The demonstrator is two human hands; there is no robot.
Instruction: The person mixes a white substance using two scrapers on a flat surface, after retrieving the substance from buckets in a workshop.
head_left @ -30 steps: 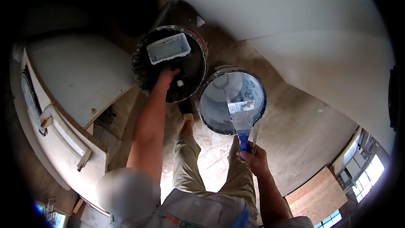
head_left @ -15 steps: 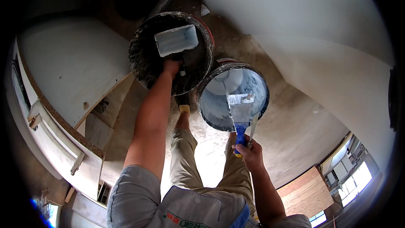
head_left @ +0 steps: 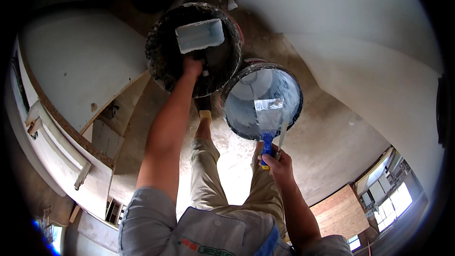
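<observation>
gripping, with left hand [head_left: 193, 68], apparently a dark handle [head_left: 205, 68] beside the pale box [head_left: 200, 36] inside the dark bucket [head_left: 159, 45]; clasping, with right hand [head_left: 280, 162], a blue-handled scraper [head_left: 268, 130] and thinner blade [head_left: 284, 132] above the pale-lined bucket [head_left: 235, 109]. seemingly working the box; next probably needing a level lift.

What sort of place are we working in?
Probably a room under renovation: a bucket smeared with pale residue, a blue-handled scraper in the right hand, and a stained, concrete-looking floor.

The left arm [head_left: 166, 132] reaches forward, nearly straight, left hand [head_left: 192, 67] curled. The right hand [head_left: 280, 164] is clenched, held farther back.
</observation>
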